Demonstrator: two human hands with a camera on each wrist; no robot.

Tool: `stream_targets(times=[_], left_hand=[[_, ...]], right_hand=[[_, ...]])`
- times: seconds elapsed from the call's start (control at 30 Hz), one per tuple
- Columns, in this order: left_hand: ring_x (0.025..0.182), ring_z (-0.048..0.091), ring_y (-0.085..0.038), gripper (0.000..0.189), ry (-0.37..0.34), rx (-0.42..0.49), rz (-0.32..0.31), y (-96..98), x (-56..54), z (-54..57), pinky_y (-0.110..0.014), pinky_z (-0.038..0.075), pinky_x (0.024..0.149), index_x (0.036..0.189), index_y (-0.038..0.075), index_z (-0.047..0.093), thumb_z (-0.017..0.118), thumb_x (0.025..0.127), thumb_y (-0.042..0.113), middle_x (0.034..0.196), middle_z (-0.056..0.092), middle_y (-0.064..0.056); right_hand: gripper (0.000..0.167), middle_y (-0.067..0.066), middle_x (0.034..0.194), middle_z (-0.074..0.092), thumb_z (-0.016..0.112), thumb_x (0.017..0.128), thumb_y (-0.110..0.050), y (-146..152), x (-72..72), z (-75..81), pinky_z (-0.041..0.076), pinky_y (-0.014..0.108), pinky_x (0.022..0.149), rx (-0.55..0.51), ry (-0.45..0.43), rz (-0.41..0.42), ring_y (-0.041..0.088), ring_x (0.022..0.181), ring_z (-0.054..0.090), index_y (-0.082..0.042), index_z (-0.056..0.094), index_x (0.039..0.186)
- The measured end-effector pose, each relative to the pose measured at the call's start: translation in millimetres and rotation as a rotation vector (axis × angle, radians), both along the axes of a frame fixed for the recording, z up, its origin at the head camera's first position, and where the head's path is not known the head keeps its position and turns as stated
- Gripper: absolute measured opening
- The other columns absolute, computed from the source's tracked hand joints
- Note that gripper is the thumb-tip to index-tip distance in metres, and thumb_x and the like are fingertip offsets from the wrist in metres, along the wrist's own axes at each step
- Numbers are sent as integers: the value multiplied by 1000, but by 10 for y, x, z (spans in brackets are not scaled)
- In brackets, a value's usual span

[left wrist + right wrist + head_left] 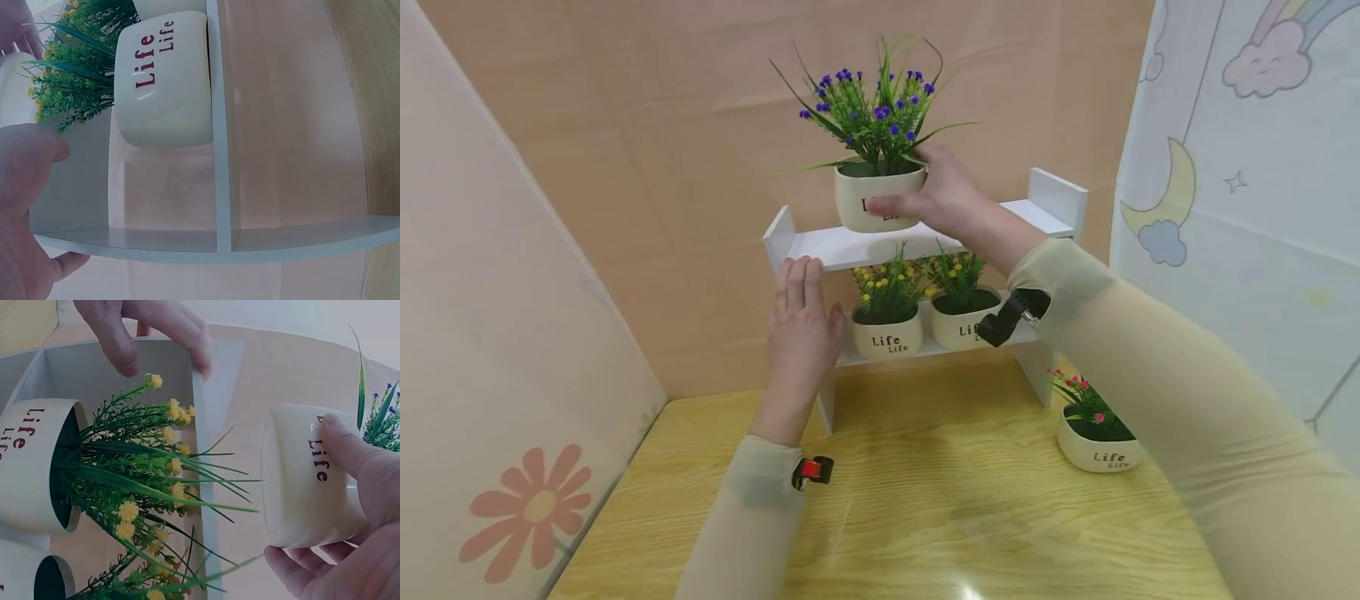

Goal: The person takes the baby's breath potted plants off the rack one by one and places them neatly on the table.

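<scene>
My right hand (943, 196) holds a cream flower pot (868, 204) with purple flowers above the top board of a white two-tier shelf (842, 247). In the right wrist view, the thumb presses the held pot (306, 481) over its "Life" lettering, and fingers support the other side. A gap shows between pot and board. At the shelf's top left corner, my left hand (801, 333) grips the board's end, fingers over the edge and thumb inside. Two cream pots with yellow flowers, a left one (887, 337) and a right one (958, 327), stand side by side on the lower board.
A cream pot with pink-red flowers (1097, 450) stands on the wooden table (925, 517) right of the shelf, partly covered by my right sleeve. Fabric walls close in the table: peach behind, a flower-printed one (538, 504) left, a moon-printed one (1180, 192) right.
</scene>
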State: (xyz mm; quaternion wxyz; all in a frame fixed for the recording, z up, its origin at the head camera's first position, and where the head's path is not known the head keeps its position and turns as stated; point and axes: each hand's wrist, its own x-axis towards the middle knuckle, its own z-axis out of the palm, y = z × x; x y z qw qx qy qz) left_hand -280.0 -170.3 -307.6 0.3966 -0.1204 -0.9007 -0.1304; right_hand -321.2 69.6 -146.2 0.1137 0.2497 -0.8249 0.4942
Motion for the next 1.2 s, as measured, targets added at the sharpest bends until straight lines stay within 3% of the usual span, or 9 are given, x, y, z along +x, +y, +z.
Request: stream_targets(times=[0.43,0.7,0.83,1.0,1.2], left_hand=[[165,22,-35,76,-32,5,10,11,0,28,-65,52,100,165,4,32,75,103,16,171,34,-16],[166,20,-34,76,-46,3,22,-21,6,51,-64,52,100,165,6,30,74,104,17,171,32,-14],[166,20,-35,76,-39,-3,20,-29,11,50,-64,53,99,165,6,31,74,104,18,171,33,-14],[166,20,-34,76,-39,0,17,-17,22,46,-64,53,97,165,6,31,74,104,18,171,32,-14],[166,19,-33,76,-46,6,19,1,21,50,-64,53,95,165,7,31,74,104,18,172,31,-13]], right_hand=[[74,1,139,70,96,87,-46,319,356,-38,51,47,105,39,-40,-42,23,126,65,-24,61,150],[76,-1,147,65,94,88,-50,489,525,-123,49,50,100,93,18,-96,28,127,58,-30,61,153],[79,1,146,65,93,88,-53,568,615,-186,47,51,99,109,0,-119,29,129,57,-28,59,156],[96,4,155,61,95,85,-54,660,736,-269,46,59,111,100,-80,-142,32,145,55,-26,49,165],[132,15,171,45,92,79,-69,759,892,-394,35,65,125,161,-193,-216,40,158,42,-21,19,178]])
